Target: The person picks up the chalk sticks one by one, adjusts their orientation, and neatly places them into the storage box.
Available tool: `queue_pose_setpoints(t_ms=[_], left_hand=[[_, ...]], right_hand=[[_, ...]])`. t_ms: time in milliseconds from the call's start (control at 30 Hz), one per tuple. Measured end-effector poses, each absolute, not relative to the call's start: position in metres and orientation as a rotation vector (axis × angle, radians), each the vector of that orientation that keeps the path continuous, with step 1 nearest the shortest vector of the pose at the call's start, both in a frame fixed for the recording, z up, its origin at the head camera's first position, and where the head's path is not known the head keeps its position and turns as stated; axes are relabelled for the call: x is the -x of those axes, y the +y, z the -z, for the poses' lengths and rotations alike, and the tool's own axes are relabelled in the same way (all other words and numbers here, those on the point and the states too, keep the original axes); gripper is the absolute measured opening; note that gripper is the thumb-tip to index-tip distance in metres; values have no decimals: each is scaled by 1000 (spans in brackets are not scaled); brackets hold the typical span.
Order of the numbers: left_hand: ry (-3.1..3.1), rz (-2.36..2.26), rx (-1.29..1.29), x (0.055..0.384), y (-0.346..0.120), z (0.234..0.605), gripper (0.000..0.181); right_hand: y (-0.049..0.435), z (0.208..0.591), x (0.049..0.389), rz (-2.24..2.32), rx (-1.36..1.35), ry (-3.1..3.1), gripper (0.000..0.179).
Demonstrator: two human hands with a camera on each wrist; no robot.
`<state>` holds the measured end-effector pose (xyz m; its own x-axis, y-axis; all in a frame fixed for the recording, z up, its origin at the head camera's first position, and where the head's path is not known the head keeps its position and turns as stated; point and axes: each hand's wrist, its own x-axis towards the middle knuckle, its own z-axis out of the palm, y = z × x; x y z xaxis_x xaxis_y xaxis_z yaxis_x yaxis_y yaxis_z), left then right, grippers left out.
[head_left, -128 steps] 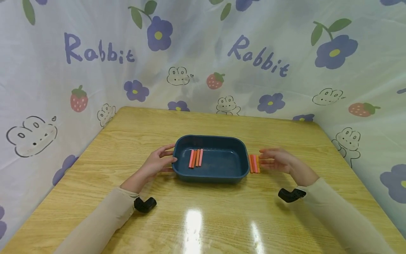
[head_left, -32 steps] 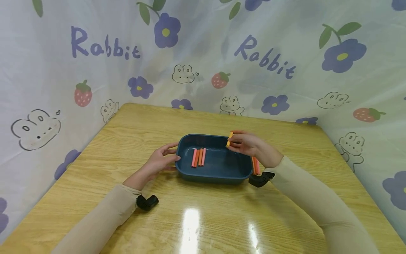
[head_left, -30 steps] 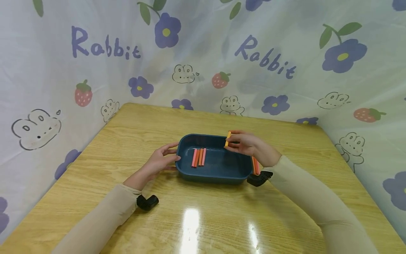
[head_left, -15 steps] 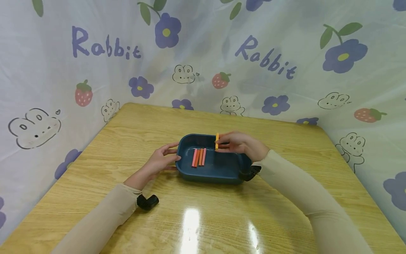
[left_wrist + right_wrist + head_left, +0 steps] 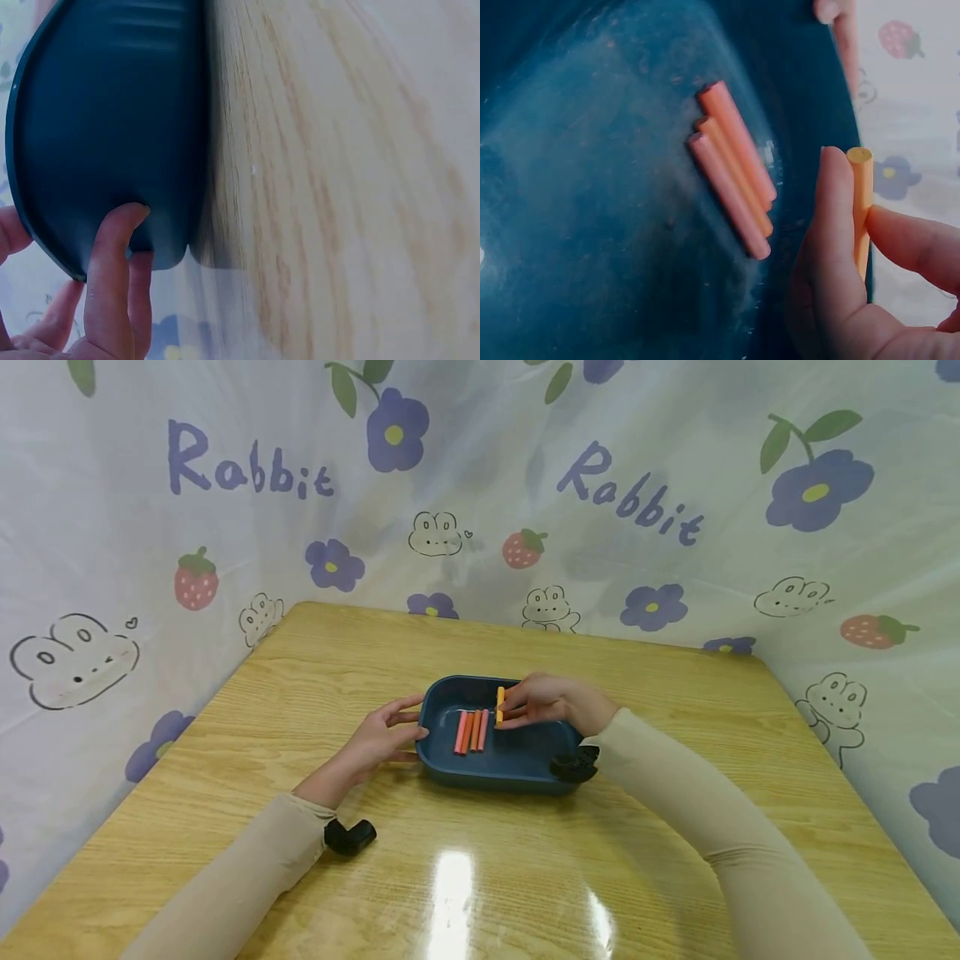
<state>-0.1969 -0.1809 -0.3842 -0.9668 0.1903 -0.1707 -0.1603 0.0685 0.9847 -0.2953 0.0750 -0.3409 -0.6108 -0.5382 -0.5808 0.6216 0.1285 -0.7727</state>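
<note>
My right hand (image 5: pixel 542 697) pinches a yellow-orange chalk stick (image 5: pixel 500 706) between thumb and fingers, holding it nearly upright over the inside of a dark blue plastic container (image 5: pixel 510 778). In the right wrist view that chalk (image 5: pixel 862 180) stands between thumb and fingertips. Left of it, several pink and orange chalk sticks (image 5: pixel 470 732) lie side by side on the container's floor; they also show as a slanted row of chalk (image 5: pixel 733 169) in the right wrist view. My left hand (image 5: pixel 378 737) holds the container's left end, thumb at the rim and fingers against the outer wall (image 5: pixel 105 135).
The container stands on a wood-grain table (image 5: pixel 360 652). Behind and beside the table hangs a pale curtain (image 5: pixel 480 460) printed with flowers and rabbits. A black wrist device (image 5: pixel 351 837) sits at the left cuff, another black device (image 5: pixel 576 764) at the right.
My right hand has picked up the yellow-orange chalk from beside the container's right end and carried it left and lower, towards the chalk row inside. The left hand keeps its hold.
</note>
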Motion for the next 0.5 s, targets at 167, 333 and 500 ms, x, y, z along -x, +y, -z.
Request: queue_pose_setpoints(t_ms=[167,333,500], left_hand=[[2093,-1986,-38,197,-181,384,63],[2092,-1980,-42,198,-181,384,63],[2091,-1980,-49,197,-180,384,62]], right_hand=[[71,347,298,1549,-70,1540,13],[68,350,302,1420,-74,1628,42],[64,358,304,1313,-130,1700,33]])
